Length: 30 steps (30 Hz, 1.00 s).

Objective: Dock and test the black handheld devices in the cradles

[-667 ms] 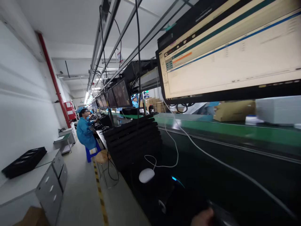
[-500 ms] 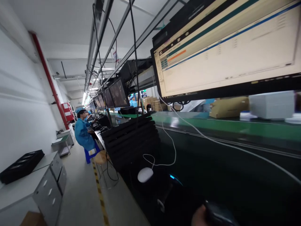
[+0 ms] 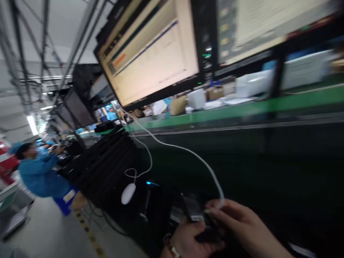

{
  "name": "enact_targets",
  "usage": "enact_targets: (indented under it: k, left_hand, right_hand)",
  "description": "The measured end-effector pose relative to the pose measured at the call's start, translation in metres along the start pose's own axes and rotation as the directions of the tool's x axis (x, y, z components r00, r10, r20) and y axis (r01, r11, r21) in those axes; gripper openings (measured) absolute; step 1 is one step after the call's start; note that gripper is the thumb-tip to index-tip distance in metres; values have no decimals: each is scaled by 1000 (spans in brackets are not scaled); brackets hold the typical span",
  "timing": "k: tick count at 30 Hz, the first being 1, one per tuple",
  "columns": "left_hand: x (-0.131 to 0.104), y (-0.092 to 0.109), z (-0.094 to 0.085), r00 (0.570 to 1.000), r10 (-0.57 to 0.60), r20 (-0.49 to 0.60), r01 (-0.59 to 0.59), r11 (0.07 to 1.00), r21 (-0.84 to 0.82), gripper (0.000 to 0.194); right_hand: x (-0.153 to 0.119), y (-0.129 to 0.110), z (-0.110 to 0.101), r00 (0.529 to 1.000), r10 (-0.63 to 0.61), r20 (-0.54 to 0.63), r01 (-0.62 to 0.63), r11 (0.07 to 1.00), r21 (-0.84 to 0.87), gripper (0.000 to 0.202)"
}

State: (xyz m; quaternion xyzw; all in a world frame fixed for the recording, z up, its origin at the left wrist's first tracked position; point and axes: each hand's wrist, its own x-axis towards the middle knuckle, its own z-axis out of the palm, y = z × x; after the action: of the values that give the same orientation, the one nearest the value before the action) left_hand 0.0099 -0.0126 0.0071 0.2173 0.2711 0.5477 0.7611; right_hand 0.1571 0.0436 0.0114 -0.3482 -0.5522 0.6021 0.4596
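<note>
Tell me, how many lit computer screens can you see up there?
2. One big lit screen hangs upper left of middle, another lit screen at the top right. Darker ones farther left may hide more.

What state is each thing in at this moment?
Left monitor: on, showing a table.
Right monitor: on, blurred.
White mouse: lying on the bench, untouched.
White cable: end pinched in right hand.
Dark device: held in left hand.
Black trays: stacked.

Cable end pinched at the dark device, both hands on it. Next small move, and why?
Probably ease the white cable end into the dark device: the right hand pinches the end right at it, the left hand steadies it from below. Blur hides any port.
</note>
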Motion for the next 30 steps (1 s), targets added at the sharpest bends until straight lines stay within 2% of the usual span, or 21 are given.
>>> enact_targets:
  k: [3, 6, 11, 14, 17, 24, 27, 30]
  left_hand:
    - [-1, -3, 2, 999, 13, -36, -11, 998, 55, 42]
    - [-2, -7, 0, 996, 38, -75, -33, 996, 78, 46]
    - [-4, -12, -5, 989, 91, -113, -78, 991, 110, 57]
    - [-4, -13, -9, 978, 110, -178, -93, 991, 101, 56]
    - [-4, -13, -11, 972, 109, -207, -88, 990, 112, 59]
    - [-2, -13, -9, 972, 141, -189, -114, 983, 146, 60]
    - [0, -15, -12, 969, 186, -161, -155, 969, 190, 57]
    - [2, -18, -14, 959, 218, -178, -166, 949, 268, 50]
  right_hand:
    - [2, -16, 5, 995, 98, 8, -98, 977, 191, 45]
    - [4, -21, 6, 996, 88, 23, -91, 953, 290, 47]
    - [0, -16, 7, 992, 50, 112, -89, 919, 383, 48]
    - [-3, -15, 9, 990, 5, 139, -59, 920, 386, 50]
    - [-5, -16, 10, 993, -8, 114, -35, 927, 374, 50]
    - [-6, -15, 9, 993, 29, 116, -62, 955, 290, 50]
    - [-6, -13, 9, 996, 33, 84, -53, 967, 248, 46]
    - [-4, -10, 9, 998, 53, 39, -60, 975, 213, 43]
